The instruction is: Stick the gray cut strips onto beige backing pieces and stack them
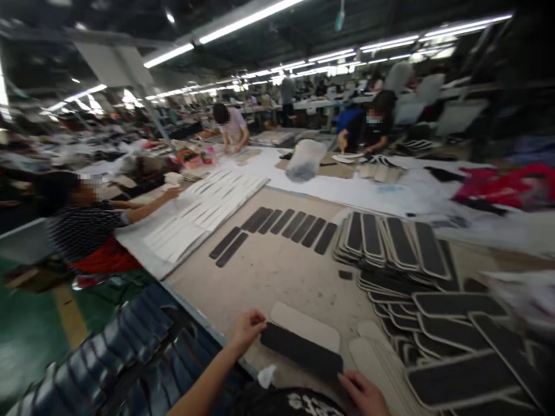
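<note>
Between my two hands a dark, rounded rectangular strip (301, 352) is stretched out near the table's front edge. My left hand (248, 332) pinches its left end, while my right hand (363, 394) grips the right end. A beige panel with rounded corners (306, 325) lies just beyond the strip, partly covered by it. To the right of my hands is a stack of plain beige panels (381, 370). Farther out on the table, several dark strips (299, 225) are laid side by side in a row.
Piles of beige panels with dark strips on them (462, 378) fill the right side. A white sheet with slits (195, 216) lies at the left, near a seated co-worker (87, 222). Dark blue pieces (143, 341) stand below the table's left edge. Other people work beyond.
</note>
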Demonstrator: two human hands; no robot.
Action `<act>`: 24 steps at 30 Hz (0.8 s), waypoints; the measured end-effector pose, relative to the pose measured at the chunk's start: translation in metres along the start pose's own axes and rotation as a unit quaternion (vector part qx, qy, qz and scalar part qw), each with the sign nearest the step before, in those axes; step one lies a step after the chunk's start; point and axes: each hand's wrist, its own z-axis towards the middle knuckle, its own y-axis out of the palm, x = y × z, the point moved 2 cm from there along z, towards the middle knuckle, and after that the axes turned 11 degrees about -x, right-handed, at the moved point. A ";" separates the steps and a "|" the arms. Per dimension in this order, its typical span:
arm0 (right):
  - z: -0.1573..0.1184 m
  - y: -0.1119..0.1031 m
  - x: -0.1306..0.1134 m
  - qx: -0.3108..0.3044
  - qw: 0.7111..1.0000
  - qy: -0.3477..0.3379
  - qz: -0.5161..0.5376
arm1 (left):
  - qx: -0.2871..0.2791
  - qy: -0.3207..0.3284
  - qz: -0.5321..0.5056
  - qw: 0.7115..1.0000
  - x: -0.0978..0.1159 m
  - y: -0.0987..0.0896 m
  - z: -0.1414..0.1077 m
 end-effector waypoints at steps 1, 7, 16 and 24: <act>0.000 -0.001 0.005 -0.008 1.000 0.006 0.007 | -0.006 -0.004 -0.026 1.000 -0.005 0.002 0.008; 0.028 -0.002 -0.002 0.025 0.999 0.028 0.007 | 0.004 -0.044 -0.089 0.995 -0.018 0.004 0.048; 0.061 -0.008 -0.001 0.034 0.997 0.064 -0.040 | 0.006 -0.085 -0.030 0.996 -0.021 0.014 0.089; 0.069 -0.012 -0.006 0.030 0.991 0.080 -0.103 | 0.008 -0.103 0.014 0.995 -0.025 0.022 0.098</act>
